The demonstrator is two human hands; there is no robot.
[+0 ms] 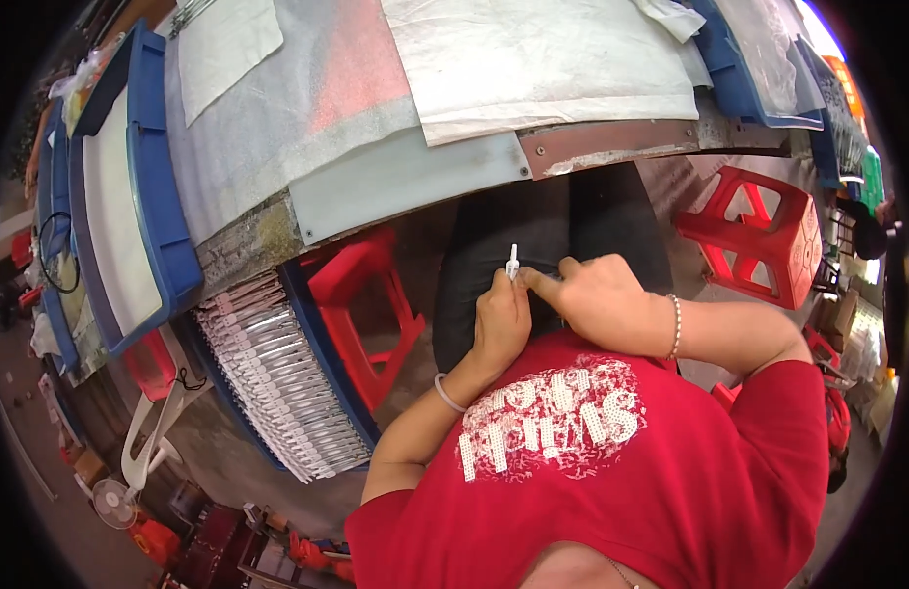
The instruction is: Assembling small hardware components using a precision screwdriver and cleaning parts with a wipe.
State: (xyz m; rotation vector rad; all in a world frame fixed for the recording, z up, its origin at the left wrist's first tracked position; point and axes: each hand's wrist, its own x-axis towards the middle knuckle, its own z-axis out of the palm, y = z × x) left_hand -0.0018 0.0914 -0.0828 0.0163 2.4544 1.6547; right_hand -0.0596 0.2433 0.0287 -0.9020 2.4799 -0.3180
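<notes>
A small white tube-like piece with a narrow tip (513, 261) points upward above my lap. My left hand (501, 322) is closed round its lower end, fingers pinched together. Up against it, my right hand (600, 296) has its fingers bent, with thumb and forefinger at the base of the same piece. The fingers hide the lower part, so its exact kind does not show. Both hands are between my body and the worktable's edge, over dark trousers (513, 221).
The worktable carries white cloths (543, 59) and has a pale edge panel (405, 182). To the left stand a blue tray (165, 177) and a blue crate (322, 344) of thin silver pieces (277, 383). Red stools (371, 314) are on both sides.
</notes>
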